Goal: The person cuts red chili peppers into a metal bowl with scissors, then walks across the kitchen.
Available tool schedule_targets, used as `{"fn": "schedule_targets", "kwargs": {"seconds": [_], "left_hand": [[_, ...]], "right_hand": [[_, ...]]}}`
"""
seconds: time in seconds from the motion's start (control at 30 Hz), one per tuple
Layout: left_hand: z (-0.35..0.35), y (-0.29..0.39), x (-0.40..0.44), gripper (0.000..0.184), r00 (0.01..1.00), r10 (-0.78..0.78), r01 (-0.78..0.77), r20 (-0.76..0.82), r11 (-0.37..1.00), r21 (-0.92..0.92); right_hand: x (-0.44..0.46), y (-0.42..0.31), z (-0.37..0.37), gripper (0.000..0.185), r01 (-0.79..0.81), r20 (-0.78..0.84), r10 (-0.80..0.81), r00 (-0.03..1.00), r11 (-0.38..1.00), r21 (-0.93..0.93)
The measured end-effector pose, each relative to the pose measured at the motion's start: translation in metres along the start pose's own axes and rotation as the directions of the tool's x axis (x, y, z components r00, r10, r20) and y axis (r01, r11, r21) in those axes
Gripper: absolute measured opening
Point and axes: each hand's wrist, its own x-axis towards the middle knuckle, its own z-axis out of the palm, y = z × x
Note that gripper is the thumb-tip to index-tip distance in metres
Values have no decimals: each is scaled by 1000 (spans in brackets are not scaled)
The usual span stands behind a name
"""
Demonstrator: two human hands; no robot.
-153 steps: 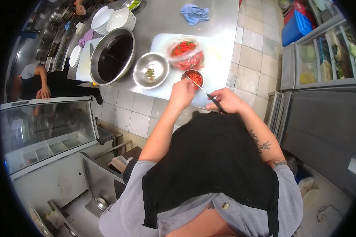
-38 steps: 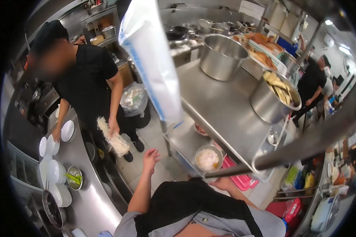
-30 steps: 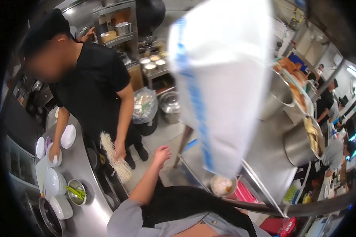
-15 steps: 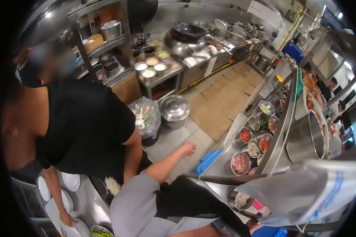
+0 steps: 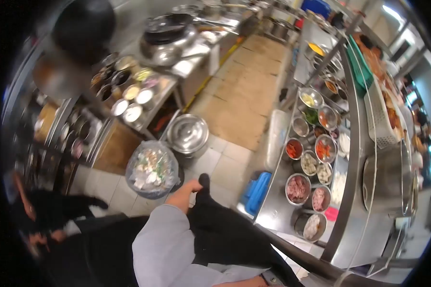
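Note:
My left hand [image 5: 194, 185] is extended in front of my body, above the tiled floor. Its fingers are too blurred to make out, and nothing visible hangs from it. A dark shoe [image 5: 204, 182] shows just beside it. To its left stands a bin lined with a clear bag [image 5: 152, 172] full of scraps. Behind that is a lidded steel pot [image 5: 187, 134]. My right hand is outside the picture.
On the right, a steel counter [image 5: 277, 203] holds several bowls of cut food [image 5: 298, 188], below a shelf with a large pot [image 5: 385, 177]. Blue objects [image 5: 257, 193] sit at its near corner. Seasoning containers [image 5: 132, 112] and a wok [image 5: 170, 28] stand left. Dark-clothed people [image 5: 48, 205] appear at lower left.
The view has swung from the chilli bowl and cutting board to the cooking aisle. The spoon-like tool is no longer seen in my hands, and the white bag has left the view.

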Motion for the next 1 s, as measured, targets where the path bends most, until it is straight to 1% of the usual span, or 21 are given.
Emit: {"fn": "schedule_targets", "kwargs": {"seconds": [0.07, 0.13, 0.23, 0.3, 0.33, 0.4, 0.43, 0.53, 0.6, 0.67, 0.7, 0.73, 0.8, 0.87, 0.93, 0.97, 1.0], "left_hand": [[-22, -34, 13, 41, 999, -35, 37, 29, 998, -59], [-42, -60, 22, 45, 991, -131, 131, 1, 989, -74], [-71, -96, 28, 43, 995, -93, 92, -25, 995, -48], [-94, -110, 34, 41, 997, -73, 71, -40, 997, -43], [-106, -107, 33, 40, 990, -143, 142, 4, 975, -171], [-125, -101, 32, 38, 958, -262, 286, 115, 875, -390], [-136, -92, 39, 34, 935, -322, 355, 151, 871, -341], [-164, -61, 71, 33, 958, -222, 279, 183, 875, -395], [-184, -26, 101, 31, 977, -110, 174, 185, 908, -380], [-193, -15, 174, 29, 961, 166, -73, 222, 925, -373], [-214, 24, 160, 29, 977, 142, -78, 157, 931, -357], [-245, 77, 127, 30, 989, 118, -80, 92, 937, -340], [-262, 119, 148, 34, 971, 233, -203, 45, 913, -353], [-281, 162, 156, 36, 964, 263, -236, 27, 902, -363], [-297, 193, 176, 35, 955, 292, -259, 54, 908, -330], [-305, 206, 189, 35, 949, 309, -273, 68, 908, -317], [-315, 213, 200, 35, 947, 321, -297, 35, 907, -298]], "right_hand": [[-22, 9, 14, 26, 35, -43, -34, 998, 999, 23], [-42, 27, 28, 27, 49, -72, -45, 996, 998, 50], [-71, 63, 52, 28, 27, -87, -21, 996, 997, 67], [-74, 86, 89, 27, 29, -155, -18, 988, 997, 70], [-75, 97, 114, 27, 20, -181, -8, 984, 998, 61], [-76, 118, 155, 26, -5, -216, 14, 976, 999, 44], [-75, 127, 173, 26, -21, -224, 27, 974, 999, 30], [-64, 150, 221, 27, -80, -233, 70, 970, 996, -31], [-53, 163, 249, 27, -135, -225, 111, 968, 986, -94], [-35, 176, 278, 28, -208, -208, 167, 964, 959, -194], [-24, 182, 292, 29, -241, -198, 194, 961, 937, -253], [-11, 189, 307, 30, -277, -187, 226, 956, 905, -323], [16, 203, 336, 32, -331, -162, 289, 944, 808, -487], [50, 218, 367, 34, -341, -121, 358, 926, 654, -675], [91, 234, 401, 36, -275, -68, 413, 908, 467, -840], [112, 240, 419, 37, -218, -38, 437, 899, 372, -902], [131, 243, 441, 38, -156, -10, 458, 889, 283, -946]]}}
